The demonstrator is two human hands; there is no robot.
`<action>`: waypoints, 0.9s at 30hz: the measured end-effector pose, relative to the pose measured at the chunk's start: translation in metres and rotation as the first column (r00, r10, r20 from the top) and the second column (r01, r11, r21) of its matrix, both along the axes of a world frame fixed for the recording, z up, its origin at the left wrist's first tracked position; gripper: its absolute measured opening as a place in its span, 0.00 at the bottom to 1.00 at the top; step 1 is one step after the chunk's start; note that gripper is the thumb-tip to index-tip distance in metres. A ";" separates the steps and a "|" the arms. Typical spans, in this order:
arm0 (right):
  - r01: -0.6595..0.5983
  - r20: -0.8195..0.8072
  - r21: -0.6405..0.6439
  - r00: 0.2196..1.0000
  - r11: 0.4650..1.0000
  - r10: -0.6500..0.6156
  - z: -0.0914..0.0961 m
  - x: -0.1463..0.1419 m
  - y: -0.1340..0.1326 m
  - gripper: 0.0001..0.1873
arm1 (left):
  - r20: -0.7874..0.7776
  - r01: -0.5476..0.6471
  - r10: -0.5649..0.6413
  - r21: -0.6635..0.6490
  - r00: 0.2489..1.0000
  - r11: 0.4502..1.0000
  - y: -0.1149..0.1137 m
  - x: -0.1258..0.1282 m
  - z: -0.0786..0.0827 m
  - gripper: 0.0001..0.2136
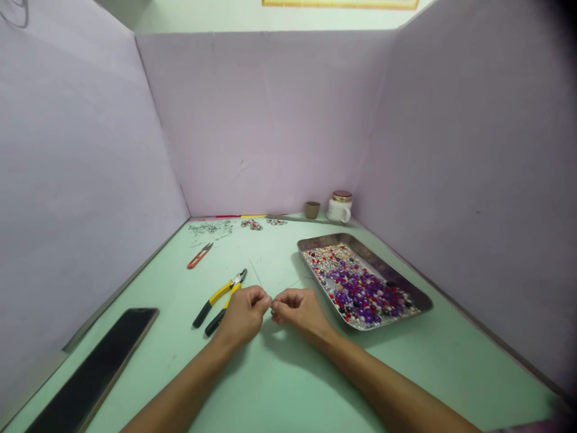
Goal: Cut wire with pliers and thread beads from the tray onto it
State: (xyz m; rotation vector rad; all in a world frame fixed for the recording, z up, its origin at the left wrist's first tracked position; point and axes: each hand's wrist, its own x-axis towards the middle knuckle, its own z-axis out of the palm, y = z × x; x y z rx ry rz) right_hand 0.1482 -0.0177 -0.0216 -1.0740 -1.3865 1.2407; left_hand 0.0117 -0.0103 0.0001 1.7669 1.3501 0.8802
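My left hand and my right hand meet over the pale green table, fingertips pinched together on something tiny between them. A thin wire runs away from the pinch across the table. What sits between the fingertips is too small to name. Yellow-handled pliers lie just left of my left hand. A metal tray full of purple, red and pearly beads stands just right of my right hand.
Small red snips lie farther back on the left. A dark phone lies at the near left edge. A small brown cup, a white lidded jar, scattered bits of wire and beads sit by the lilac partition walls.
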 end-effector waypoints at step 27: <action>-0.039 -0.045 -0.117 0.998 0.992 0.034 0.005 -0.002 -0.001 0.12 | 0.314 -0.004 0.079 -0.232 0.946 0.973 0.002 -0.004 0.004 0.08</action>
